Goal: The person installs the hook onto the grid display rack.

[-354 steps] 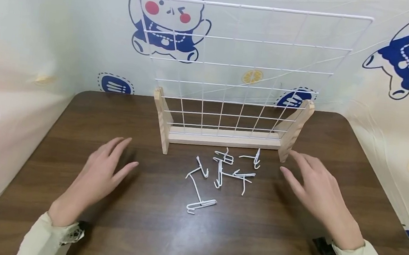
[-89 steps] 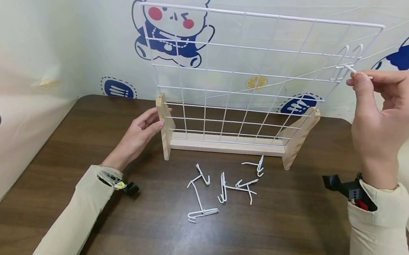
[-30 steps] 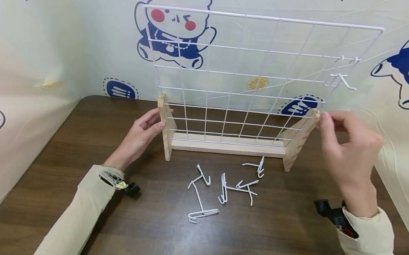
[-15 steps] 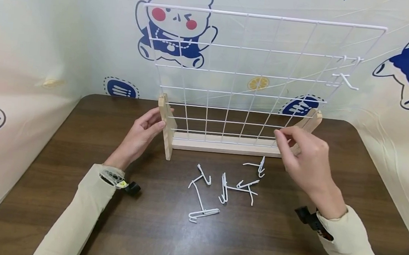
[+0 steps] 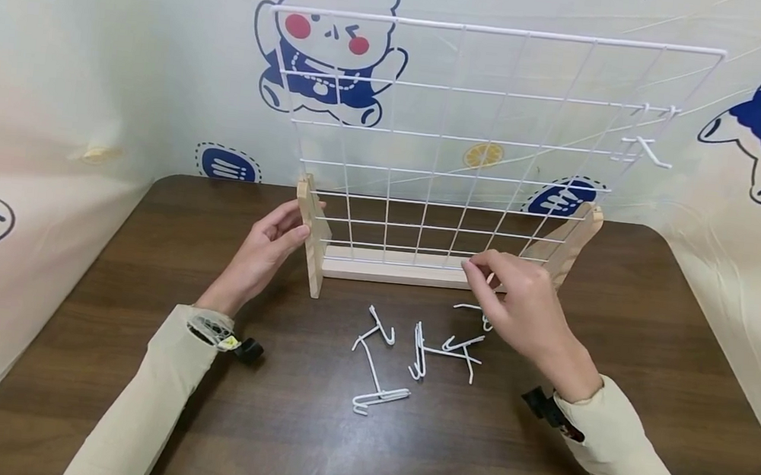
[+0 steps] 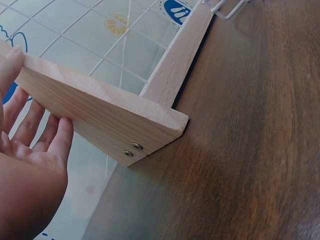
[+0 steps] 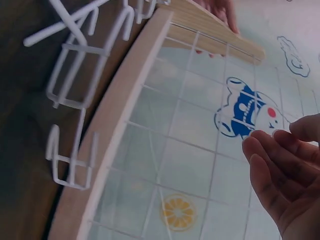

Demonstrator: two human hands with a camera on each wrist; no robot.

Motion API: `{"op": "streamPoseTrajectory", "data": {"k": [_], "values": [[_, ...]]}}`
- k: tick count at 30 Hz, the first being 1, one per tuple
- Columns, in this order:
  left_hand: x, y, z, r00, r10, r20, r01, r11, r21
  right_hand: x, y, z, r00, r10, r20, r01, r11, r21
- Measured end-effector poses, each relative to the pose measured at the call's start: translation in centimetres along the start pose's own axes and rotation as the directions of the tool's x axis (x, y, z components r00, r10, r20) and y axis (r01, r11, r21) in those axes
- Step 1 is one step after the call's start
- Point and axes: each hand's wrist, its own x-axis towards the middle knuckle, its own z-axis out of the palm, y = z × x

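Note:
My left hand (image 5: pixel 258 256) holds the left wooden side panel (image 5: pixel 312 242) of a white wire grid rack (image 5: pixel 503 31). In the left wrist view, the thumb lies at the panel's edge and the fingers (image 6: pixel 61 137) at its outer face. My right hand (image 5: pixel 519 297), empty and with fingers loosely bent, is over the table before the rack's base bar (image 5: pixel 394 272). It partly covers one white wire hook (image 5: pixel 466 306). Several more hooks (image 5: pixel 419 352) lie to the left and nearer. One hook (image 5: pixel 652 152) hangs on the grid at the upper right, its prong toward me.
The rack stands at the back of a brown wooden table (image 5: pixel 358 465). A printed curtain (image 5: pixel 164 56) with cartoon bears closes in the back and sides. Closest to me lies a long hook (image 5: pixel 382 399). The right wooden side panel (image 5: pixel 573 241) is partly behind my right hand.
Since the first frame, one hook has moved from the table onto the grid, and my left hand has taken hold of the panel. My right hand has come down and left from the hung hook.

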Motion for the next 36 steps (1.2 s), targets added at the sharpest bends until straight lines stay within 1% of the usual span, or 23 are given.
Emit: {"op": "streamPoseTrajectory", "data": {"k": [4,6,9,12,18,25,29,32,34,36], "values": [[0.0,-0.1,0.1,1.000,0.007,-0.008,-0.007,1.000,-0.010,-0.5,0.4,0.7,0.997,0.043,0.067,-0.042,0.999,-0.015],[0.1,-0.2,0.2,1.000,0.006,-0.009,-0.007,1.000,-0.014,-0.8,0.7,1.0,0.991,0.078,0.111,-0.075,0.997,-0.033],[0.1,-0.2,0.3,1.000,0.001,-0.008,-0.001,1.000,-0.015,-1.1,1.2,1.3,0.976,0.123,0.181,-0.113,0.991,-0.068],[0.1,-0.2,0.3,1.000,0.001,-0.011,-0.001,1.000,-0.007,-1.3,1.5,1.6,0.958,0.152,0.243,-0.134,0.987,-0.092],[0.0,-0.1,0.2,1.000,0.006,-0.010,-0.006,1.000,-0.003,-1.5,2.0,1.9,0.924,0.199,0.327,-0.165,0.978,-0.128],[0.0,0.1,0.2,1.000,0.013,-0.007,-0.013,1.000,-0.006,-1.8,2.7,2.2,0.864,0.249,0.438,-0.206,0.968,-0.144],[0.1,0.0,0.2,1.000,0.016,-0.001,-0.016,1.000,-0.010,-2.3,3.3,2.3,0.830,0.247,0.501,-0.184,0.968,-0.172],[0.1,-0.1,0.2,1.000,0.016,0.000,-0.016,1.000,-0.010,-2.7,3.6,2.5,0.808,0.220,0.547,-0.142,0.973,-0.181],[0.1,-0.1,0.1,1.000,0.016,-0.004,-0.016,1.000,-0.010,-2.9,3.8,2.6,0.799,0.206,0.565,-0.127,0.976,-0.176],[0.0,-0.2,0.1,1.000,0.017,-0.005,-0.017,1.000,-0.013,-3.1,3.9,2.7,0.798,0.204,0.567,-0.121,0.976,-0.181]]}}
